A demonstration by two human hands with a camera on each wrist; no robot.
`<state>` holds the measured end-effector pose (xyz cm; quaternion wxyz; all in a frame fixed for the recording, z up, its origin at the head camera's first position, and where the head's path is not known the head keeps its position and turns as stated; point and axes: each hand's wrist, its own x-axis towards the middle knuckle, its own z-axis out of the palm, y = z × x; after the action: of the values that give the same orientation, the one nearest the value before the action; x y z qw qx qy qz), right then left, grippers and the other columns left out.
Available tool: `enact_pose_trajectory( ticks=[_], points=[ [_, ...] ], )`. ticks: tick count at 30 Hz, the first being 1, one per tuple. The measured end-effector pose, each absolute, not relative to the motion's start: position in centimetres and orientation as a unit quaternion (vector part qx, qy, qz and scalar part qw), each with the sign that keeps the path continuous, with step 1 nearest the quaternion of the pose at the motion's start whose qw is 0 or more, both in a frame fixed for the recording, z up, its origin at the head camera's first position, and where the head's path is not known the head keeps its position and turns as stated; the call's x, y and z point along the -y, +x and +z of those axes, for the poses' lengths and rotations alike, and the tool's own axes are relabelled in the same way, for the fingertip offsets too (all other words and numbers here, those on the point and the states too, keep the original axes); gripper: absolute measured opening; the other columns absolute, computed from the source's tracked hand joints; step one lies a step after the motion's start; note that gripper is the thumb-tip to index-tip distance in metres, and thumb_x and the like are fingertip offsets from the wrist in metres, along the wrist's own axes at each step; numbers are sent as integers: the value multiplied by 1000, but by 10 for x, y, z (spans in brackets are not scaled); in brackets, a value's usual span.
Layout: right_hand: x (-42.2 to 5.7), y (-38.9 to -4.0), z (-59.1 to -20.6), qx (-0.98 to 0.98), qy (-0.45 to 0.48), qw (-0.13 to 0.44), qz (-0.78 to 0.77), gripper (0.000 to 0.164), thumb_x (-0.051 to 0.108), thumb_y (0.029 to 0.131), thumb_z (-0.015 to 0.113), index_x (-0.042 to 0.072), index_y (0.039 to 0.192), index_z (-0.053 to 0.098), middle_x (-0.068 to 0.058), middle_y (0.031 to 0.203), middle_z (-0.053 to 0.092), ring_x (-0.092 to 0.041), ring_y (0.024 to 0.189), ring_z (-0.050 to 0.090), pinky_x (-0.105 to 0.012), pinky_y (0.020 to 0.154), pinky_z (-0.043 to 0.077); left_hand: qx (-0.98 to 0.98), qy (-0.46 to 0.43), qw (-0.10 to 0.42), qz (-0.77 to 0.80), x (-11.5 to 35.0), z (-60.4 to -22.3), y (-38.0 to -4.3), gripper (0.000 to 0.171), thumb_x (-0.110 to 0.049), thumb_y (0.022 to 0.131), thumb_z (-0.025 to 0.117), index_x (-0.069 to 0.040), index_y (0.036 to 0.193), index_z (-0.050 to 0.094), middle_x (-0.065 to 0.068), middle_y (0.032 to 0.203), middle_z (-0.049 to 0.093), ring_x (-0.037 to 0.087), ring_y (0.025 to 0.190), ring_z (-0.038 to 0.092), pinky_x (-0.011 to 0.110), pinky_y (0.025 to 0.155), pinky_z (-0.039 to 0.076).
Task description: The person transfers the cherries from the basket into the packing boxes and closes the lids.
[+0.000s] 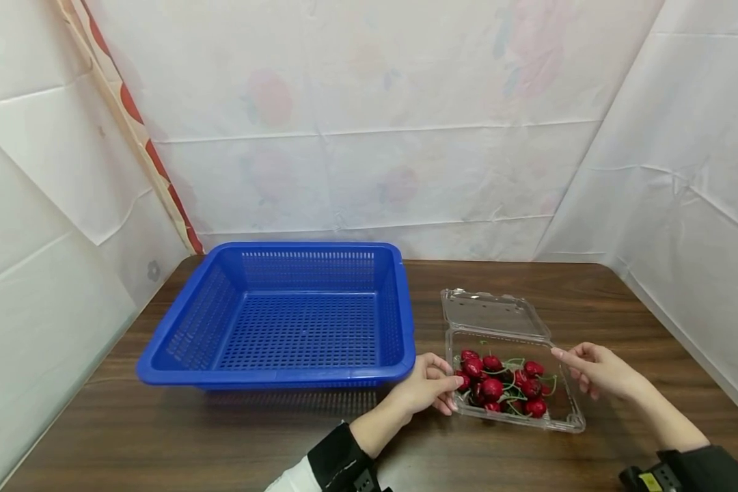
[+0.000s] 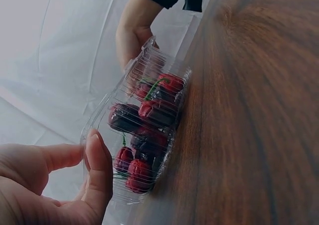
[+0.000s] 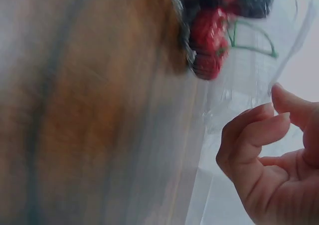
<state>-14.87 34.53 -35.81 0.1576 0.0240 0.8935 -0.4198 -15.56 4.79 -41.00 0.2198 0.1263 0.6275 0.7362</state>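
Observation:
A clear plastic clamshell container stands on the table with its lid folded back, away from me. Red cherries with green stems lie inside it; in the left wrist view the cherries show through its ribbed wall. My left hand pinches the container's left rim between thumb and fingers, close to the basket's corner. At the right rim, my right hand holds the edge between thumb and curled fingers. In the right wrist view, the right hand is beside the transparent wall.
A blue perforated plastic basket sits on the brown wood-grain table, left of the container. Its inside shows only the bare grid. White sheeting hangs behind the table and along both sides.

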Motion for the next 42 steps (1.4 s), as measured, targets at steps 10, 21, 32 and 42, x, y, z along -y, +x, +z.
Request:
enact_pose_trajectory(
  ticks=[10, 21, 32, 42],
  points=[
    [-357, -179, -361, -854, 36, 187, -484, 45, 38, 93, 39, -6, 101, 39, 1, 69, 43, -7, 57, 44, -23, 50, 42, -627, 119, 217, 739, -48, -395, -148, 18, -2, 80, 59, -2, 88, 44, 1, 55, 51, 8, 43, 52, 21, 42, 46],
    [-367, -211, -370, -810, 67, 210, -544, 57, 39, 92, 41, -13, 116, 38, 5, 75, 52, -4, 62, 50, -21, 57, 46, -626, 112, 223, 739, -50, -396, -149, 17, -1, 80, 59, -3, 88, 44, 2, 55, 50, 9, 43, 53, 20, 41, 45],
    [-372, -232, -380, -770, 55, 243, -588, 54, 37, 93, 39, -10, 119, 41, 3, 81, 55, -5, 67, 52, -22, 63, 45, -625, 128, 215, 739, -49, -406, -152, 20, -6, 79, 62, -3, 88, 44, 1, 56, 51, 9, 44, 53, 22, 43, 47],
    [-376, -244, -386, -748, 53, 248, -613, 35, 34, 93, 42, 2, 104, 51, 4, 76, 57, -5, 65, 52, -22, 61, 44, -628, 120, 217, 738, -48, -401, -151, 18, -4, 80, 60, -3, 88, 45, 0, 56, 51, 9, 44, 53, 22, 43, 47]
  ],
)
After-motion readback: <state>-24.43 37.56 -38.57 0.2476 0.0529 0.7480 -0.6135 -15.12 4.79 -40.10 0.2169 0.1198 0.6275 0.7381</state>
